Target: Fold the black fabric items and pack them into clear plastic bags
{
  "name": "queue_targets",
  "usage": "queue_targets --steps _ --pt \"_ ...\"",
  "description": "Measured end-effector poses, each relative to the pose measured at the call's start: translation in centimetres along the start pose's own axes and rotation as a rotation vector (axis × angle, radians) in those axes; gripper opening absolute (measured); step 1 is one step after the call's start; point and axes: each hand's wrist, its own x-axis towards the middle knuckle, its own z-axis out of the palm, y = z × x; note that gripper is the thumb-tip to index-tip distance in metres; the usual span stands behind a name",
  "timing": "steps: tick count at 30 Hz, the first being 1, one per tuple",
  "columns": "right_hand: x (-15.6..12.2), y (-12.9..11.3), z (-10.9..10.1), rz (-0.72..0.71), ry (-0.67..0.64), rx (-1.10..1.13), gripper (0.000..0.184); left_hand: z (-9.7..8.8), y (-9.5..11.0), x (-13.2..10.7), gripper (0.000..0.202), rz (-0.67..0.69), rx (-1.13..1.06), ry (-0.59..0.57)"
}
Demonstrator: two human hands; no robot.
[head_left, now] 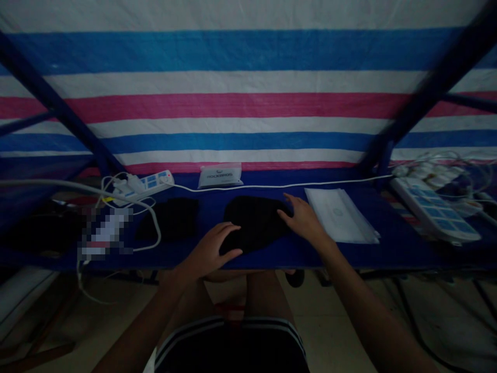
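In the head view, a black cloth (254, 220) lies on the worktop (399, 233) between the fingers of the left hand (215, 246) and right hand (301, 216), both loosely spread at its edges. Translucent bags (337, 215) lie just right of the right hand's fingers.

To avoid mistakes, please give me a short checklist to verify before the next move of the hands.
1. Left hand at the near left side of the central black fabric item: ok.
2. Right hand at that item's right side: ok.
3. Secure grip: cannot tell; fingers look spread, contact is unclear.
4. White cable off the fabric: ok, it runs behind.
5. Translucent plastic bags apart from the fabric: ok, to its right.
6. Fabric's folds readable: not ok, too dark.
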Motion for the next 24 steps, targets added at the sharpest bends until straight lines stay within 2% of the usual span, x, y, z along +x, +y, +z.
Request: queue_targets --steps 2,3,6,8,12,14,17,20,22,24 --pt "0.6 0.5 1.1 0.043 -0.05 0.038 0.055 0.3 -0.3 -1.0 0.068 0.01 0.05 -0.064" --pt "0.8 0.5 1.5 0.061 -0.066 0.051 0.048 0.3 -0.7 -1.1 0.069 0.01 0.073 -0.073" --pt "1.6 0.1 2.4 0.103 -0.064 0.072 0.024 0.0 -2.3 0.1 0.053 -0.008 0.104 -0.042" --pt "2.2 -0.1 2.5 0.114 -0.033 0.093 0.016 -0.4 -3.6 1.5 0.045 -0.024 0.093 -0.025" --pt "2.9 -0.2 1.9 0.075 0.05 0.178 0.016 -1.2 -5.5 3.9 0.039 -0.039 0.037 -0.031" --pt "2.6 -0.2 1.5 0.045 0.076 0.226 0.017 -1.4 -5.9 4.4 0.034 -0.024 0.014 0.006" --pt "1.0 -0.1 0.8 -0.03 0.087 0.427 0.018 -1.6 -5.2 4.1 0.028 0.009 -0.004 0.122" --pt "-1.5 0.0 0.0 -0.083 0.074 0.627 0.017 -1.7 -3.5 2.4 0.029 0.052 0.007 0.221" --pt "-3.4 0.3 -0.8 -0.115 0.014 0.659 0.013 -1.7 -2.1 0.7 0.031 0.093 0.039 0.229" --pt "-5.3 0.7 -1.7 -0.177 -0.103 0.662 0.017 -1.7 -0.8 -1.3 0.035 0.138 0.076 0.143"
